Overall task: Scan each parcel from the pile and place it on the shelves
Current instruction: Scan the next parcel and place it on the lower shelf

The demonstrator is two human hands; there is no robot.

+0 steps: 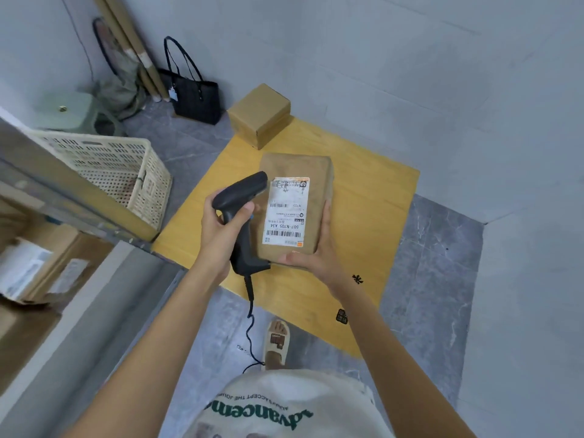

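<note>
- While the scene is viewed from above, a brown paper parcel (pixel 316 191) is held flat in the air over a yellow sheet (pixel 373 216) that is spread on the grey floor (pixel 436 279).
- The parcel is gripped by the right hand (pixel 311 252) at its near right corner: the thumb is laid along the near edge, and the fingers are wrapped up the right side.
- A white shipping label (pixel 287 213) with barcodes is seen on the parcel's upper face, turned upside down to the viewer.
- A black barcode scanner (pixel 241 213) is clasped by the left hand (pixel 221 229), with the fingers curled round its handle and the thumb pressed on its side.
- The scanner's head is pointed at the far left part of the label, and the handle lies just beside the parcel's left edge.
- A black cable (pixel 250 324) is hung from the scanner's base down to the floor.
- A small cardboard box (pixel 259 116) is set at the far edge of the yellow sheet, well apart from the held parcel.
- A cream plastic crate (pixel 126 172) is seen to the left, by the edge of a shelf (pixel 72 191).
- Cardboard boxes (pixel 47 267) with labels are stored below on the shelves.
- A black handbag (pixel 196 96) is stood against the wall.
</note>
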